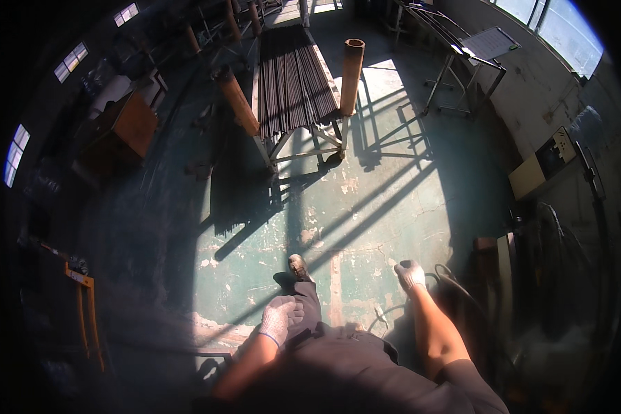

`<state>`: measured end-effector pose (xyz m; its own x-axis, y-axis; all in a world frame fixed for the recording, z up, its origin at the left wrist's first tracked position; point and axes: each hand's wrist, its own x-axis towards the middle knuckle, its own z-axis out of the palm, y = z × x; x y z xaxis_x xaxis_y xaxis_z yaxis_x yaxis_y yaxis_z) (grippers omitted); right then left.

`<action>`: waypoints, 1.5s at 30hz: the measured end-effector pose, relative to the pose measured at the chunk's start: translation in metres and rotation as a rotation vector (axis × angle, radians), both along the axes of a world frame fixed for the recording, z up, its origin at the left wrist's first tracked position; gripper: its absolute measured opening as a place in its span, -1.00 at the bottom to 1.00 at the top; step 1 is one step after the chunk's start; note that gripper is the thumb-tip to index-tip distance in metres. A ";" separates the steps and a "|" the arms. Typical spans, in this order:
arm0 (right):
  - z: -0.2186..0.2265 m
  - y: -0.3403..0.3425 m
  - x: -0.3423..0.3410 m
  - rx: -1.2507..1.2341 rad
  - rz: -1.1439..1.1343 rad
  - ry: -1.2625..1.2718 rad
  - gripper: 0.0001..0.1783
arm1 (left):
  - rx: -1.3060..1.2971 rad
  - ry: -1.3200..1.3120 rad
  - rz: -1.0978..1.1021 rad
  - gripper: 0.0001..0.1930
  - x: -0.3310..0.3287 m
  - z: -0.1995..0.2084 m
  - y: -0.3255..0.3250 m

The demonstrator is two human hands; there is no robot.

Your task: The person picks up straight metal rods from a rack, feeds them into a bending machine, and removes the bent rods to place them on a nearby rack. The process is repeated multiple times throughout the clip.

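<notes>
My left hand (281,317), in a whitish knit glove with a blue cuff edge, is in front of my left thigh. Its fingers are loosely curled, and nothing shows in them. Farther right, above the floor, my right hand (410,274) wears a similar glove with greyish fingertips. That hand is closed, with nothing seen sticking out of it. Neither hand touches any object. One shoe (299,268) is stretched forward on the worn green floor (366,228). Ahead stands a metal rack (309,155) carrying a bundle of long dark rods (293,79).
Rusty upright tubes (351,76) (238,103) flank the rack's near end. At the back right is a frame table with a white sheet (490,43). A beige box (541,165) is by the right wall, above a loose hose (452,276). Left are a brown cabinet (127,124) and a yellow frame (83,297).
</notes>
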<state>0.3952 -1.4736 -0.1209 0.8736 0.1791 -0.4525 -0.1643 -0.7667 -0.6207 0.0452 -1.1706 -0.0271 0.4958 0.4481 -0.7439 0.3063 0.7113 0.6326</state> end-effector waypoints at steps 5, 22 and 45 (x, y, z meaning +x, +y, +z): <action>0.019 0.206 0.092 0.144 0.128 -0.140 -0.34 | -0.080 0.047 -0.003 -0.73 0.068 -0.051 0.116; -0.020 0.689 0.340 -0.098 0.208 -0.206 0.08 | 0.399 0.017 0.105 -0.71 0.179 -0.065 0.489; -0.123 0.973 0.465 -0.322 0.237 0.112 -0.31 | 0.296 0.435 0.157 -0.77 0.482 0.035 0.710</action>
